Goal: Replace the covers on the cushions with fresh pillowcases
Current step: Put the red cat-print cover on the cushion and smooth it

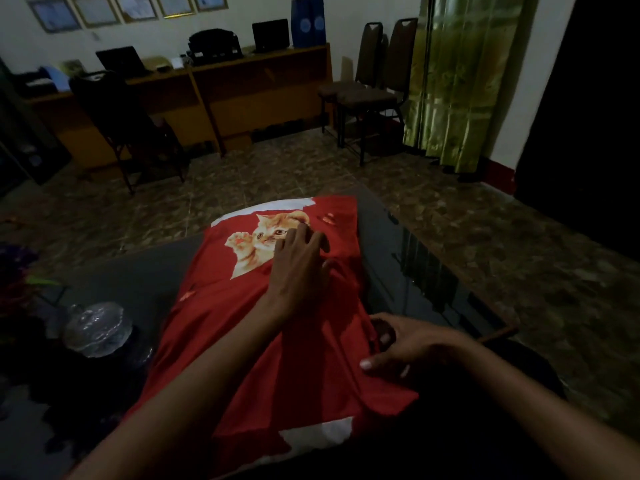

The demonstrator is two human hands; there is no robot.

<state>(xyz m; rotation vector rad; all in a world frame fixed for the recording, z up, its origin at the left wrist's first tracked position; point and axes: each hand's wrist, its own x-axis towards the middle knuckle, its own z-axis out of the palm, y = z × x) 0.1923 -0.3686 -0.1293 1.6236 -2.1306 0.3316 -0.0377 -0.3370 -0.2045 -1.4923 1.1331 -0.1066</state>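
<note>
Left hand presses red pillowcase; right hand seemingly grips it.

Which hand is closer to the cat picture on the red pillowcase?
Left. The left hand rests on the cat picture; the right hand grips the pillowcase edge nearer the person.

Dim room (tiled floor), desk
</note>
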